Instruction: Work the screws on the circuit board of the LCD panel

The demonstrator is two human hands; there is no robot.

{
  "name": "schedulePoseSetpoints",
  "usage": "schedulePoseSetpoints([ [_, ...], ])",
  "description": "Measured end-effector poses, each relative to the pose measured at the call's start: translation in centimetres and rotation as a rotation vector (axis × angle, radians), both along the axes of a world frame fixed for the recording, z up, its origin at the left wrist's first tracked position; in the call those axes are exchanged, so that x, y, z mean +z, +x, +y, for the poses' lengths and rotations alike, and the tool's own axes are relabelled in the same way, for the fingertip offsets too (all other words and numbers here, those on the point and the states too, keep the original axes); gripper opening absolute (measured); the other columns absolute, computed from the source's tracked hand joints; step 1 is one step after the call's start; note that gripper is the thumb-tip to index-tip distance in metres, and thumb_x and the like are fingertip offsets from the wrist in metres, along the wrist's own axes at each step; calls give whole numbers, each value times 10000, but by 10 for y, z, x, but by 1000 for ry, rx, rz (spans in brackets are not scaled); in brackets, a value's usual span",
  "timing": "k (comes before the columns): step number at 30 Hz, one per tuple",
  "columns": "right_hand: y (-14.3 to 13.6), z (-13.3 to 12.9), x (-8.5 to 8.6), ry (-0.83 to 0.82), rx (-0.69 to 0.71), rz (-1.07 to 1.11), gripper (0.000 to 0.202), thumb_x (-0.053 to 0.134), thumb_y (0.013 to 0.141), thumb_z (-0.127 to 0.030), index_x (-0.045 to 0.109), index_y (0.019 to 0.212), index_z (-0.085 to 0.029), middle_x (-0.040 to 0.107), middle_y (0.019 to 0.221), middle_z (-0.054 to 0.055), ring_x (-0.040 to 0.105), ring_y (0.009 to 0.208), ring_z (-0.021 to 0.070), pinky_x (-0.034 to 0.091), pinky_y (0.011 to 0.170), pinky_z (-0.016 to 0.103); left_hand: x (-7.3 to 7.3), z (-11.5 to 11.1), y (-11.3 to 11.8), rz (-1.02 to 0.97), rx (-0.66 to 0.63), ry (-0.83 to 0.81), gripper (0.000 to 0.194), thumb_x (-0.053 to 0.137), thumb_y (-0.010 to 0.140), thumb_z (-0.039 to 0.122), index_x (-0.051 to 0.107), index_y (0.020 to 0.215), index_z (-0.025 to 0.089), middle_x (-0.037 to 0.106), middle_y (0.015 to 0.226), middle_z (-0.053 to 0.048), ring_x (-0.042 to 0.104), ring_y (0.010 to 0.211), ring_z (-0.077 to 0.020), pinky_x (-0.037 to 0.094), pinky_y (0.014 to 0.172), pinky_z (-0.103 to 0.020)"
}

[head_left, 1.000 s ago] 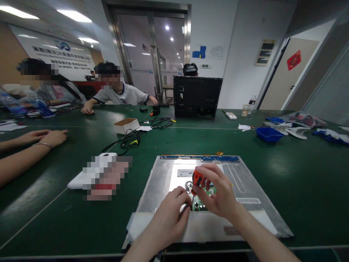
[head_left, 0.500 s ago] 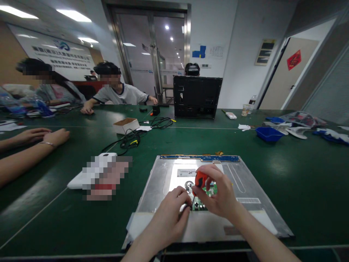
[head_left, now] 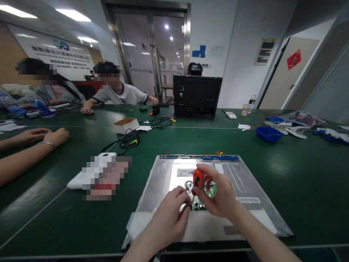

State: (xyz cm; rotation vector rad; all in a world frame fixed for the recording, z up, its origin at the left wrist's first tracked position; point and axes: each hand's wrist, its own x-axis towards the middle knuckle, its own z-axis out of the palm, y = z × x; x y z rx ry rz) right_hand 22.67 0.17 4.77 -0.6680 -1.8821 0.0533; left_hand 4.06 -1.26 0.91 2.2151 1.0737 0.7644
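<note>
A flat silvery display panel [head_left: 240,211] lies on the table in front of me, with a narrow blue circuit strip [head_left: 196,158] along its far edge. On its middle sits a green circuit board [head_left: 211,190], partly covered by my hands. My right hand [head_left: 218,191] grips the stubby orange and black handle of a screwdriver [head_left: 198,178], held nearly upright with its shaft pointing down at the board's left side. Close by the shaft, my left hand [head_left: 174,209] is closed with fingertips together at the board's edge. What it pinches there is hidden.
Left of the panel lies a white device [head_left: 89,174] beside a blurred-out patch. Farther off are a small cardboard box [head_left: 126,126], black cables [head_left: 131,140], a black monitor housing [head_left: 197,96] and a blue tray [head_left: 268,134]. A co-worker's forearms [head_left: 32,153] rest at the left.
The screwdriver handle has turned in my right hand and shifted slightly left, standing more upright. My left hand stays in place.
</note>
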Motion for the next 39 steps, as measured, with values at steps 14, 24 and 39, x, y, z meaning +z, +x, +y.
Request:
schedulePoseSetpoints([
  [14,0,0,1,-22,36,10,489,521,901,-147,442,1379,-214,632,911,38,574,589,121,483,458,242,-2,-1,1,-10,9,2,150,460,832,101,572,850,200,590,981,-74,578,910,-241,469,779,-350],
  [24,0,0,1,0,28,3,424,540,928,-195,435,1338,-208,651,890,24,572,577,120,453,453,245,1,-2,1,-10,2,-11,161,461,837,100,583,875,198,578,990,-74,569,925,-244,465,800,-358],
  [39,2,-1,2,-9,27,6,493,547,928,-168,453,1410,-214,616,978,54,571,640,127,528,552,268,-3,0,1,-16,3,17,139,460,846,97,549,832,203,587,978,-69,568,916,-239,457,776,-346],
])
